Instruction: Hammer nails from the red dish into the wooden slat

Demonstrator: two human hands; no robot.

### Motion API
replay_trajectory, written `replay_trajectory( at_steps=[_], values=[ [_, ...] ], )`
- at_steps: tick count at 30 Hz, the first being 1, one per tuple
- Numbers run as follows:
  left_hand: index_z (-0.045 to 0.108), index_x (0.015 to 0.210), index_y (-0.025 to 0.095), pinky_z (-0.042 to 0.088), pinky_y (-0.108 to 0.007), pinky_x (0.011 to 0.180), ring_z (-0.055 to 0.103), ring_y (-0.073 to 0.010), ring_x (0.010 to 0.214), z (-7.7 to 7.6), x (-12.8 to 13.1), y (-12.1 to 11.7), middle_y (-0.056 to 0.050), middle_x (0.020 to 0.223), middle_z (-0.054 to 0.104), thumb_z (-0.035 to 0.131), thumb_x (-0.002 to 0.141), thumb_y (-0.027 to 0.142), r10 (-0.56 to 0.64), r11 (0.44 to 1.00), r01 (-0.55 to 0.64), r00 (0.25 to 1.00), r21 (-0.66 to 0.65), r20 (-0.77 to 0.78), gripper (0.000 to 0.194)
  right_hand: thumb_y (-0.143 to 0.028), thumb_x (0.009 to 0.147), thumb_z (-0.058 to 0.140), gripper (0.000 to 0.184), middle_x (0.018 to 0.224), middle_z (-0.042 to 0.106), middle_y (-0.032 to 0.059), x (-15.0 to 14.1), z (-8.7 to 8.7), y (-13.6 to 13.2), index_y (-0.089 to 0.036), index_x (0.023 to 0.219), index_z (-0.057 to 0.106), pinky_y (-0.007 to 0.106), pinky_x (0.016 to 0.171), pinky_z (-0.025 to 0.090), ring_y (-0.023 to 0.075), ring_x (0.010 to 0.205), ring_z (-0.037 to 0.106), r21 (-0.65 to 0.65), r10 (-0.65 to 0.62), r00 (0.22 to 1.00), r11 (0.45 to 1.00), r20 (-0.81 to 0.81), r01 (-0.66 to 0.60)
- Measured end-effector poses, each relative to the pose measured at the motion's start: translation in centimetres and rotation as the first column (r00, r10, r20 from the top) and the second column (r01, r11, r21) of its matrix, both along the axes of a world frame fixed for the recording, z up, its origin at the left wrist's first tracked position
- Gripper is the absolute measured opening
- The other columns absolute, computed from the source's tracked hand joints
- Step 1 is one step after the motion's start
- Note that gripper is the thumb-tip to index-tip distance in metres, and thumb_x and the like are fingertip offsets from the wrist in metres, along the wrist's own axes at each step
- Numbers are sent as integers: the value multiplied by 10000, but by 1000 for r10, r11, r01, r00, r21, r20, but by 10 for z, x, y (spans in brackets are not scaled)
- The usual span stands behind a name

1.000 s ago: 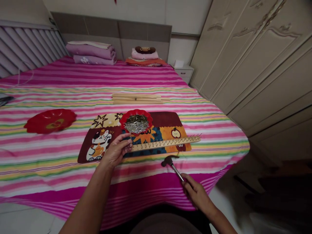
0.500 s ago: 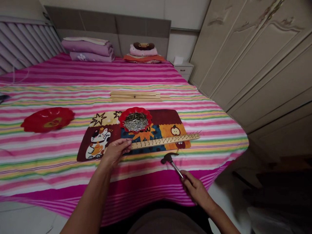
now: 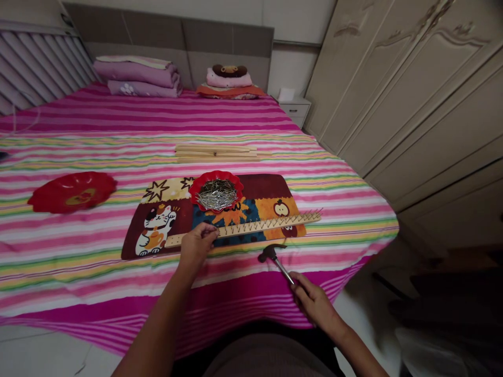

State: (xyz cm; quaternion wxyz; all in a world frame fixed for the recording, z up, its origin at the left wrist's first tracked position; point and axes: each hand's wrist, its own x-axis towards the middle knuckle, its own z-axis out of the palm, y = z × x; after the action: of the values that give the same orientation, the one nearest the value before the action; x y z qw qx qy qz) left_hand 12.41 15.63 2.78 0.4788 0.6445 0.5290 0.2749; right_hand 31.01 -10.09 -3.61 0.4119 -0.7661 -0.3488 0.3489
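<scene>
A narrow wooden strip [image 3: 253, 228] lies slantwise on a patterned mat [image 3: 271, 186], with a row of nails standing along its right part. My left hand [image 3: 196, 243] is over the strip at the left end of that row, thumb and fingertips pinched together; whatever is between them is too small to make out. My right hand [image 3: 314, 299] is closed around the handle of a claw hammer [image 3: 281, 267], its head just in front of the mat. Behind the strip, a red scalloped bowl [image 3: 238, 184] holds a heap of loose nails [image 3: 217, 196].
Several bare wooden strips [image 3: 216, 153] lie beyond the mat. A red scalloped plate [image 3: 73, 191] rests to the left on the striped bed cover [image 3: 78, 246]. Folded bedding [image 3: 137, 76] is stacked by the headboard. A wardrobe [image 3: 393, 89] stands along the right side.
My left hand has shifted slightly right along the wooden strip, uncovering its left end. My right hand and the hammer have barely moved.
</scene>
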Motion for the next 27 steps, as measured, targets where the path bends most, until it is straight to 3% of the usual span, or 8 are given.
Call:
replay_trajectory(
  at_steps=[7,11,17,22,27],
  values=[
    [617,658,220,415,-226,573,560,-122,564,0,1,-3,40,614,653,585,635,325,-46,976,76,988,205,-149,112,-429,822,453,443,541,482,-42,2,-3,0,-146,1122,614,215,414,354,114,448,417,-10,11,999,1000,30,-10],
    [623,676,221,415,-240,621,586,-135,631,-7,1,-4,24,690,677,564,662,309,-62,954,119,977,274,-205,107,-444,828,456,443,624,575,-2,-2,6,-1,-164,1122,634,233,479,425,138,514,491,17,63,996,998,64,-64],
    [611,671,222,404,-241,632,579,-135,643,-17,-1,-4,19,698,660,549,697,302,-85,929,151,975,337,-203,104,-398,902,398,447,525,500,-45,-21,56,18,-169,1257,543,222,469,421,123,458,463,98,171,979,979,108,-181],
    [591,662,216,385,-241,628,559,-138,649,-19,-2,-6,8,681,628,551,710,273,-83,922,158,973,355,-216,84,-321,927,390,394,787,667,42,-34,102,61,-199,1277,524,265,666,507,163,688,622,183,276,893,917,355,-356],
    [567,637,210,352,-234,603,524,-128,621,-22,-2,-6,16,635,576,554,715,248,-73,916,156,971,369,-228,88,-256,927,372,415,1038,684,132,-42,108,92,-151,1312,486,365,817,517,237,923,655,141,316,793,885,520,-445]
  ],
)
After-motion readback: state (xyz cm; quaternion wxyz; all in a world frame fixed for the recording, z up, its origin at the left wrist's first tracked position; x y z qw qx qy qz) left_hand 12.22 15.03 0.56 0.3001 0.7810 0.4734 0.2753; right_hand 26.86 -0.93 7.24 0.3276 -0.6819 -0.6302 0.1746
